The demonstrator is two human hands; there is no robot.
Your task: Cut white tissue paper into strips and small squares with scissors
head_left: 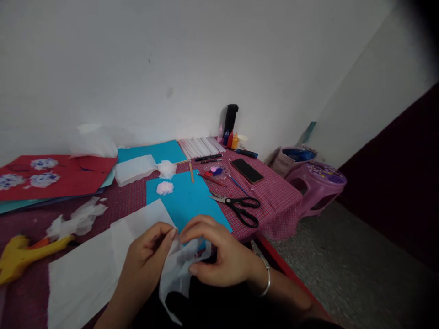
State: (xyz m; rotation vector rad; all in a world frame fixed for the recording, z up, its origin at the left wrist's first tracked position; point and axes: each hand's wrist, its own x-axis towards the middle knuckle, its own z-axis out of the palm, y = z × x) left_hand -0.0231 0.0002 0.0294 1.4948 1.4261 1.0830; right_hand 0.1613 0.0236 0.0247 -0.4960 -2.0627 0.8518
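Note:
My left hand (149, 256) pinches a thin white sheet of tissue paper (174, 272) between thumb and forefinger, close to its top. Curled around the right side of the same tissue is my right hand (222, 251), its thumb low on the sheet and its fingertips near the left hand's pinch. The tissue hangs down loosely below both hands. Just beyond them, a blue sheet of card (187, 198) carries a crumpled pale pink tissue puff (165, 188). Black-handled scissors (238, 205) lie open at the card's right edge.
White paper sheets (92, 265) lie left of my hands, beside a yellow glue gun (24, 256) and tissue scraps (80, 219). Red card (68, 183) with painted puffs is farther left. A phone (247, 170), paint bottles (230, 138) and brushes (214, 180) sit right. A pink stool (315, 183) stands beyond.

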